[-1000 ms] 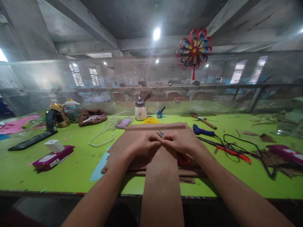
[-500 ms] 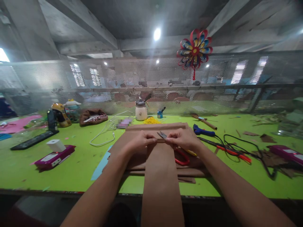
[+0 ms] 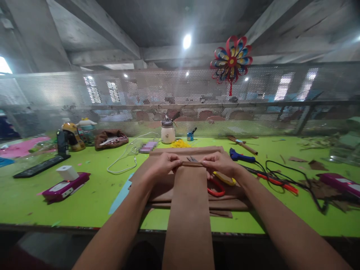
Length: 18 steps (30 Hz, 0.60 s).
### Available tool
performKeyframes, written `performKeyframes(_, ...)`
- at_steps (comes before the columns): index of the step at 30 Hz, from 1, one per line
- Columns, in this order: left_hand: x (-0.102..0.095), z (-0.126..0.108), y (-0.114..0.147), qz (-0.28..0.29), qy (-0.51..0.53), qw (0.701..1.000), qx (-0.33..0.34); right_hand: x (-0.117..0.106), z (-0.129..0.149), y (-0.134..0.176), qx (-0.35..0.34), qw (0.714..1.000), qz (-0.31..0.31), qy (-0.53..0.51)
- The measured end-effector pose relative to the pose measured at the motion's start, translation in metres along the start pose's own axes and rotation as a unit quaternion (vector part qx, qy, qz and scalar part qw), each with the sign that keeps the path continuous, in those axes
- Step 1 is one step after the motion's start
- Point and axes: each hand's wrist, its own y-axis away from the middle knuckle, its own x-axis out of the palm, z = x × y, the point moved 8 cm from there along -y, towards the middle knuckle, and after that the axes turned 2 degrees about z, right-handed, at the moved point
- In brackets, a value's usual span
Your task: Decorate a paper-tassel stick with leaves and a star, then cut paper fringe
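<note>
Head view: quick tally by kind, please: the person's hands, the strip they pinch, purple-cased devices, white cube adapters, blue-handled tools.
Hands: 2
Brown strip, pinched: 1
Purple-cased devices: 2
White cube adapter: 1
Blue-handled tool: 1
Total: 7

No legible text, labels, brands, numbers or signs on anything in view.

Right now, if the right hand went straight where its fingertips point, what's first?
Likely the left hand, facing it across the end of the brown strip both hold. Scissor blades show near that line; depth is unclear, they could come first.
</note>
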Motion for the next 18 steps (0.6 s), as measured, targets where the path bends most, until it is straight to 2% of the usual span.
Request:
performKeyframes(3,-0.002,0.004,-0.002,0.002,0.045,0.999,0.009,-0.008,-0.003,-0.001,-0.012,0.999,-0.024,-0.04)
performKeyframes(6,0.001,0.007,-0.002,0.023,0.133,0.991,0.02,-0.024,0.001,-0.001,-0.06,0.989,-0.107,-0.084)
performKeyframes(8,0.006,0.007,-0.002,0.036,0.184,0.982,0.016,-0.023,0.007,0.001,-0.09,0.982,-0.133,-0.099)
performKeyframes(10,0.015,0.007,-0.001,0.053,0.229,0.972,0.007,-0.012,0.015,0.001,-0.096,0.984,-0.108,-0.104)
performKeyframes(14,0.038,0.003,0.001,0.099,0.328,0.939,-0.012,0.016,0.031,0.003,-0.098,0.988,-0.018,-0.116)
performKeyframes(18,0.057,0.003,0.008,0.152,0.356,0.921,-0.048,0.017,0.04,0.005,-0.139,0.984,-0.021,-0.108)
